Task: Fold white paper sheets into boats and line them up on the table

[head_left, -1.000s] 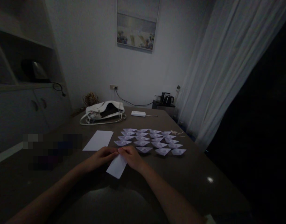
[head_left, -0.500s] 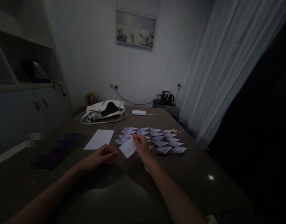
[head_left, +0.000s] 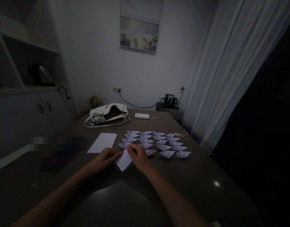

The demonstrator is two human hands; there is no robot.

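Between my hands is a small folded piece of white paper (head_left: pixel 124 161), tilted with one corner pointing toward me. My left hand (head_left: pixel 107 157) grips its left edge between thumb and fingers. At the upper right corner, my right hand (head_left: pixel 138 155) pinches the same paper. Just beyond stand several folded paper boats (head_left: pixel 162 147) in rows, partly covered by my right hand. Flat white paper sheets (head_left: pixel 102 142) lie to the left of the boats, beyond my left hand.
A white handbag (head_left: pixel 107 114) sits at the far left of the dark table (head_left: pixel 182 186). Near it lies a white power bank (head_left: pixel 142 116) with a short cable. Small tan scraps (head_left: pixel 181 135) are by the right edge. A white curtain (head_left: pixel 213 72) hangs at right.
My right hand has brought the folded paper left and toward me. My left hand, apart from it before, now holds its left edge. The view has shifted slightly.
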